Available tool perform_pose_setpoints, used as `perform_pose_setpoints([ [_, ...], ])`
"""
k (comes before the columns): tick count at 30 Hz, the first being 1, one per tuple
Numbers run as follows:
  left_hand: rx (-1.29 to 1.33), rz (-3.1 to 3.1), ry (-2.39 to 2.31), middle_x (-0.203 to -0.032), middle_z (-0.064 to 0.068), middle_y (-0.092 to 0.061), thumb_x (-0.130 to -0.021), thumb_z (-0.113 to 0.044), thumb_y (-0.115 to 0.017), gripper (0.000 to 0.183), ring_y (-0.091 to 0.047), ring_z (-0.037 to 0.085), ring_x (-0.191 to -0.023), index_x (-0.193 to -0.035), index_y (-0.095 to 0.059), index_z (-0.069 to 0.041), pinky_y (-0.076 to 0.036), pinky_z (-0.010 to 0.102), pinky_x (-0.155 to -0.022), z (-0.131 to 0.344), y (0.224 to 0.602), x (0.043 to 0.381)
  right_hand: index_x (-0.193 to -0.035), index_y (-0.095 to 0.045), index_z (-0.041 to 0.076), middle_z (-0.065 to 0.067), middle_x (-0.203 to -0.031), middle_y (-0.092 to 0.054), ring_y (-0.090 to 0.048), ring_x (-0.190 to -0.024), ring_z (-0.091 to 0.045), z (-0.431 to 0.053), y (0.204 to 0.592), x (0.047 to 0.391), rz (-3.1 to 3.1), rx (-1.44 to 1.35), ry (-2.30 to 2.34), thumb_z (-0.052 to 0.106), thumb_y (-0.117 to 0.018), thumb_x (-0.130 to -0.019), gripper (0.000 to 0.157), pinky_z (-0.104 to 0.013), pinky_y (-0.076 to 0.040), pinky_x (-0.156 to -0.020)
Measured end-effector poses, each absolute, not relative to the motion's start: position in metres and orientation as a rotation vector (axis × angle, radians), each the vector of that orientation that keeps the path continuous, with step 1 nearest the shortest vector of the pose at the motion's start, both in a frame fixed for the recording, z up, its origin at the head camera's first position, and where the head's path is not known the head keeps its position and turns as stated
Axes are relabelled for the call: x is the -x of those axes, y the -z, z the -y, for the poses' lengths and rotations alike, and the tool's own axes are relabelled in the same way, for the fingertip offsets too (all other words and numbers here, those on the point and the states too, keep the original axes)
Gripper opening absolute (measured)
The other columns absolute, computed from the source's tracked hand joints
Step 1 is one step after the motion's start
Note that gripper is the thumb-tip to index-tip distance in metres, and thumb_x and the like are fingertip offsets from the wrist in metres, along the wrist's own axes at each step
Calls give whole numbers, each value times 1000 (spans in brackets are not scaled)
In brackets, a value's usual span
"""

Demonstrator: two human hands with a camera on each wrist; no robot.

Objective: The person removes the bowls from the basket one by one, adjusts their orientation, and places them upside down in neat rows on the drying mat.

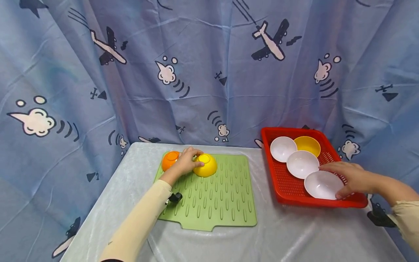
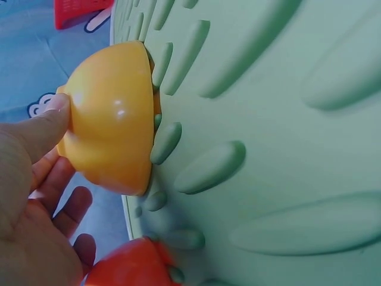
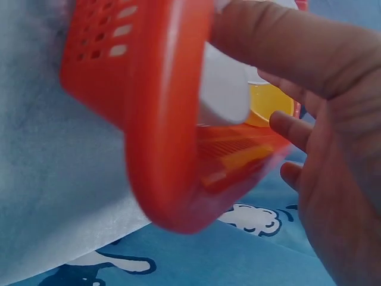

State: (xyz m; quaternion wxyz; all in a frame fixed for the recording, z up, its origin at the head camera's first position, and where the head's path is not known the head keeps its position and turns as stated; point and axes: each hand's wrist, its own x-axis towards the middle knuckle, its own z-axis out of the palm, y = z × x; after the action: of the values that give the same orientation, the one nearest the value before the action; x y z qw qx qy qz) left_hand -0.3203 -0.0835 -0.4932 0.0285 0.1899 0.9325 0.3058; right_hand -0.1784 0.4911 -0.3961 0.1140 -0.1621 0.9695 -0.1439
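Upside down on the green mat (image 1: 216, 203) sits a yellow bowl (image 1: 209, 168). My left hand (image 1: 186, 162) pinches its raised foot, the thumb pressing one side, as the left wrist view shows; the other fingers curve loosely below. Left of it lies an upturned orange bowl (image 1: 170, 159), partly behind the hand. My right hand (image 1: 355, 178) holds the nearest white bowl (image 1: 322, 185) by its rim inside the red basket (image 1: 278, 187), thumb at the near side and fingers at the far side. That bowl's mouth faces up.
Behind the gripped bowl in the basket are two more white bowls, one in the middle (image 1: 302, 164) and one at the back (image 1: 283, 149), and an upright yellow bowl (image 1: 308, 146). A patterned blue curtain (image 1: 196, 72) hangs behind the cloth-covered table (image 1: 262, 233).
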Motion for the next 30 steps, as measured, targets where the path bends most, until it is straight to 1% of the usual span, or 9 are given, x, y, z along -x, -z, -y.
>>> perform_pose_setpoints([
  [7,-608,-2885,-910,-114,-1,-55,-91,-40,-78,50,-48,20,-109,-134,-67,-18,-31,39,-88,86,493,321,-141,-57,8,-25,-142,-54,-39,-129,-48,-495,410,182,-2856,566,284,42,-96,-56,99,-70,-28,-97],
  [12,-615,-2900,-900,-112,-2,-54,-91,-40,-78,50,-46,19,-106,-134,-67,-18,-29,38,-85,86,493,321,-142,-55,6,-28,-143,-51,-36,-130,-51,-496,415,185,-2854,556,252,43,-96,-55,103,-74,-23,-100],
  [17,-609,-2905,-898,-111,-2,-54,-91,-40,-78,50,-45,19,-104,-135,-66,-19,-28,37,-83,86,493,321,-139,-57,2,-29,-139,-53,-39,-127,-51,-494,419,185,-2867,561,218,43,-96,-54,102,-76,-22,-101],
  [20,-613,-2906,-899,-111,-2,-54,-91,-39,-78,49,-45,19,-105,-134,-67,-19,-28,38,-84,85,493,320,-136,-59,-1,-29,-135,-55,-42,-124,-51,-491,420,184,-2890,573,194,43,-96,-55,99,-76,-23,-101],
  [23,-610,-2908,-892,-111,-2,-54,-91,-39,-78,49,-45,19,-105,-134,-67,-19,-28,38,-85,85,493,320,-135,-60,-2,-28,-132,-57,-43,-123,-50,-490,422,184,-2911,546,191,46,-94,-58,97,-75,-22,-101],
  [27,-605,-2906,-900,-111,0,-54,-91,-38,-78,49,-45,20,-105,-134,-67,-18,-28,39,-86,86,492,320,-135,-60,-2,-30,-131,-57,-42,-122,-50,-491,427,184,-2957,517,206,49,-92,-62,95,-75,-23,-101],
  [30,-608,-2903,-911,-111,-1,-54,-91,-38,-78,49,-45,20,-105,-134,-67,-18,-28,39,-86,86,493,320,-135,-57,-3,-32,-132,-54,-39,-122,-51,-490,428,180,-3022,503,284,49,-92,-63,95,-77,-19,-101],
])
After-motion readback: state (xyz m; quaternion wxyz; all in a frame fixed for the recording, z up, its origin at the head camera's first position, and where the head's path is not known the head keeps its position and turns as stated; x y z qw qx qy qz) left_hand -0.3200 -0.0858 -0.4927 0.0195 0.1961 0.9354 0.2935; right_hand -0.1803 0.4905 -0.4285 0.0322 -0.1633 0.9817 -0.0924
